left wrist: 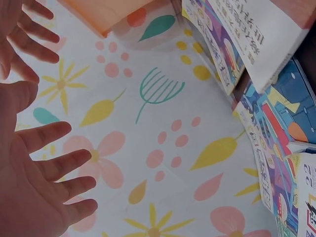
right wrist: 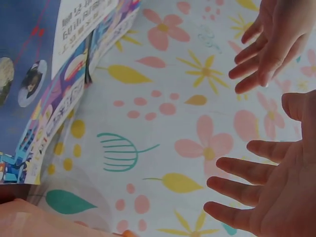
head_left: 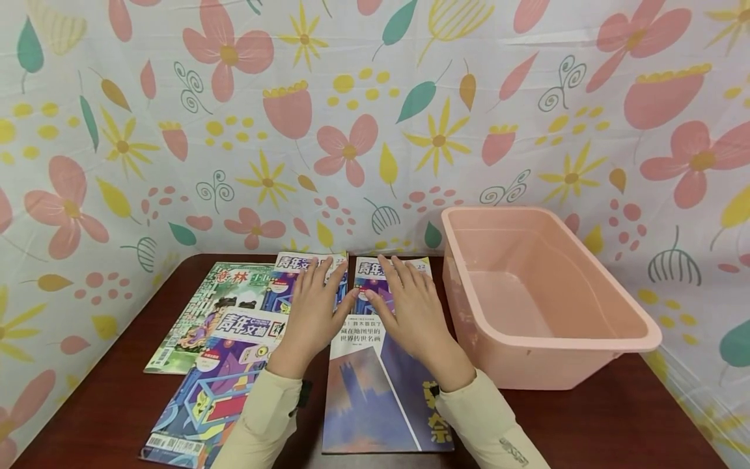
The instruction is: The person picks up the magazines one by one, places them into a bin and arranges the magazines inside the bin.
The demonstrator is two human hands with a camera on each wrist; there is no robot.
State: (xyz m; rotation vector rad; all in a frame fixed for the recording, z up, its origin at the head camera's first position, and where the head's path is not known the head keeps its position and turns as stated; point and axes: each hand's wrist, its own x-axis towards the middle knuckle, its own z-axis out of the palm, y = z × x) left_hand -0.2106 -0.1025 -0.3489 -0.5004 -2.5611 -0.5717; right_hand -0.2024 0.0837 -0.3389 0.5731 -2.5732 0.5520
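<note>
My left hand (head_left: 313, 312) and right hand (head_left: 417, 309) are raised side by side over the magazines, fingers spread and holding nothing. Both wrist views show the left hand (left wrist: 49, 173) and right hand (right wrist: 271, 187) apart from the magazines. Under the right hand lies a magazine with a blue and white cover (head_left: 363, 397), overlapping a purple magazine (head_left: 369, 270) behind it. Beyond the left hand is another purple magazine (head_left: 281, 286), partly hidden. A similar colourful magazine (head_left: 217, 384) lies nearer, partly under the left sleeve. At far left sits a green magazine (head_left: 190, 326).
A pink plastic tub (head_left: 551, 342) stands on the right side of the dark wooden table (head_left: 633, 423), its inside visible. Flower-patterned cloth (head_left: 375, 150) hangs behind the table and along its sides.
</note>
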